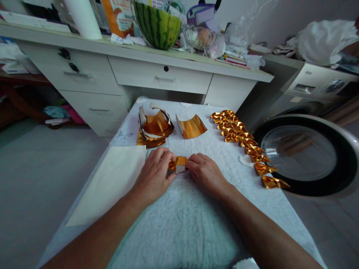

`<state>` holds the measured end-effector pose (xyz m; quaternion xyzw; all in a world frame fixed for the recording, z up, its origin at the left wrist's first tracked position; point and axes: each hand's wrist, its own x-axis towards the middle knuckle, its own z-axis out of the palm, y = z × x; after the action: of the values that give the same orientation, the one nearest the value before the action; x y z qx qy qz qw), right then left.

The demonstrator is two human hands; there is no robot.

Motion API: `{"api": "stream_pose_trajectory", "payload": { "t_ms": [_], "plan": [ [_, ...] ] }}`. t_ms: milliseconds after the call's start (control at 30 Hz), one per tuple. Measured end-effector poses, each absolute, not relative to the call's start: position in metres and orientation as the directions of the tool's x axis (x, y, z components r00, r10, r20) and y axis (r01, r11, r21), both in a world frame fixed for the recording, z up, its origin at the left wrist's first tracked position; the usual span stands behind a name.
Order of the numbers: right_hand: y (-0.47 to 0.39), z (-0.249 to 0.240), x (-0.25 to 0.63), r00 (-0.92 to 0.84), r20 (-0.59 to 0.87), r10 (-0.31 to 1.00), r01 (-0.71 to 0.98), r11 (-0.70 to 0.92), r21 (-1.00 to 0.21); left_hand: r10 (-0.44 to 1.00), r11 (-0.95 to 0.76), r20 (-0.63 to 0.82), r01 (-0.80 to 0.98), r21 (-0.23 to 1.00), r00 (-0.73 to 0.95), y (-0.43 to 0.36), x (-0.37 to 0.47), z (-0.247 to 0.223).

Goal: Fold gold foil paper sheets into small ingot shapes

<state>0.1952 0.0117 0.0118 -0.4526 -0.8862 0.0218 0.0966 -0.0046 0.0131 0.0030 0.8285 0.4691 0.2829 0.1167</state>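
A small piece of gold foil paper (180, 161), partly folded with a pale underside showing, lies between my two hands on the cloth-covered table. My left hand (158, 168) grips its left end with fingers and thumb. The right end is pinched by my right hand (204, 172), whose fingers are curled. Beyond them sits a curled stack of gold sheets (155, 125), and right of that a single curved gold sheet (193, 127). Folded gold pieces (238, 132) run in a long overlapping row down the table's right side.
A cream sheet (109, 179) lies at the table's left. Behind stands a white desk (162, 76) bearing a cut watermelon (158, 26), a white roll (84, 18) and plastic bags. An open washing machine door (305, 149) is close on the right.
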Motion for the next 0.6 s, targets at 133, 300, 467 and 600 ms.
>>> {"api": "stream_pose_trajectory", "payload": {
  "t_ms": [133, 300, 467, 600],
  "plan": [
    [0.0148, 0.0107, 0.199, -0.575, 0.161, 0.802, 0.794, 0.594, -0.128, 0.865, -0.498, 0.323, 0.743, 0.448, 0.384, 0.0154, -0.0056, 0.0],
    [0.0159, 0.0125, 0.1995, -0.56, 0.126, 0.819, 0.795, 0.574, -0.196, 0.83, -0.556, 0.243, 0.705, 0.44, 0.502, 0.0171, -0.0047, -0.0017],
    [0.0146, 0.0195, 0.2023, -0.547, 0.088, 0.833, 0.788, 0.547, -0.282, 0.791, -0.61, 0.231, 0.703, 0.365, 0.567, 0.017, -0.0033, -0.0013],
    [0.0125, 0.015, 0.2043, -0.482, 0.13, 0.866, 0.784, 0.493, -0.378, 0.78, -0.626, 0.226, 0.719, 0.304, 0.584, 0.0158, -0.0025, 0.0014]
  ]
}}
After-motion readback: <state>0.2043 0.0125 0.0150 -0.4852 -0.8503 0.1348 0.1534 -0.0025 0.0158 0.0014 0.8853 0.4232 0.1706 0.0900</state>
